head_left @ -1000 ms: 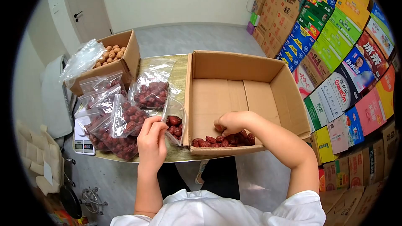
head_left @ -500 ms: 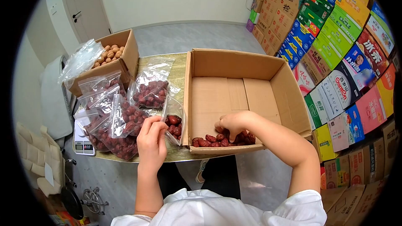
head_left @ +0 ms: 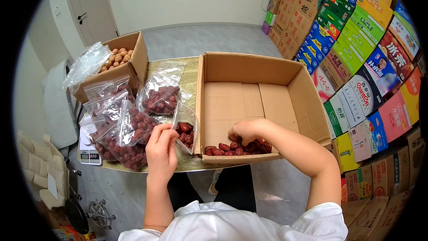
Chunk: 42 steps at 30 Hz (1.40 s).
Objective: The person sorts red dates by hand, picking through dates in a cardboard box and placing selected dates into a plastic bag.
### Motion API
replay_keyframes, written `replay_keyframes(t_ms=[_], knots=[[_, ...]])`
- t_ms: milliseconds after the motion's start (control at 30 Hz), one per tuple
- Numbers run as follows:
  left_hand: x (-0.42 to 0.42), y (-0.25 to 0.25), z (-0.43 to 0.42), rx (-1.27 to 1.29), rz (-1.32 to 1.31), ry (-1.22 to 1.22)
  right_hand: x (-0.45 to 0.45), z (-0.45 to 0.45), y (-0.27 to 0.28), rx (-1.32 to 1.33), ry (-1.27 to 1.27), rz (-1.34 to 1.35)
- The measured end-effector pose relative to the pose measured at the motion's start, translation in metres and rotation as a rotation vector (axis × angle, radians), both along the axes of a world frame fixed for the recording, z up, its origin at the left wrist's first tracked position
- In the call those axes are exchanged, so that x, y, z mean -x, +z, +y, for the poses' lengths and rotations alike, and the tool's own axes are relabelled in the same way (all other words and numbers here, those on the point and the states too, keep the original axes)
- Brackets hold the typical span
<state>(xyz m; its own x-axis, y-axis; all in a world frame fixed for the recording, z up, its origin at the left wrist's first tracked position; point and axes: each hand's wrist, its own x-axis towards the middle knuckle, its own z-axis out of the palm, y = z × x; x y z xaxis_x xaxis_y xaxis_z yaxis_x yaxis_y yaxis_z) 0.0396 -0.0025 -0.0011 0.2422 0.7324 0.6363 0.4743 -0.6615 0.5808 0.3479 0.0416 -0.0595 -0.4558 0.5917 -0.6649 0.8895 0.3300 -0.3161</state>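
My left hand (head_left: 162,145) pinches the edge of a clear zip bag (head_left: 186,125) that has a few red dates in its bottom, beside the large cardboard box (head_left: 263,69). Inside that box, at its near side, my right hand (head_left: 246,131) is closed over a pile of red dates (head_left: 227,150), with dates showing at its fingertips. Several filled date bags (head_left: 133,129) lie heaped left of my left hand. Another filled bag (head_left: 161,100) rests behind it on the table (head_left: 189,76).
A smaller box of walnuts (head_left: 140,58) with empty clear bags (head_left: 89,64) on it stands at the back left. A white scale (head_left: 90,154) sits at the table's left edge. Stacked cartons (head_left: 347,76) line the right side; a chair (head_left: 40,165) is at left.
My right hand's fingers have shifted slightly among the dates at the box's near side. My left hand keeps its hold on the bag.
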Motion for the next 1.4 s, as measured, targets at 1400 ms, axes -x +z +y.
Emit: replay_keyframes(t_ms=[1400], knots=[[0.010, 0.005, -0.005, -0.009, -0.023, 0.074, 0.072, -0.010, 0.156, -0.858, 0.031, 0.488]])
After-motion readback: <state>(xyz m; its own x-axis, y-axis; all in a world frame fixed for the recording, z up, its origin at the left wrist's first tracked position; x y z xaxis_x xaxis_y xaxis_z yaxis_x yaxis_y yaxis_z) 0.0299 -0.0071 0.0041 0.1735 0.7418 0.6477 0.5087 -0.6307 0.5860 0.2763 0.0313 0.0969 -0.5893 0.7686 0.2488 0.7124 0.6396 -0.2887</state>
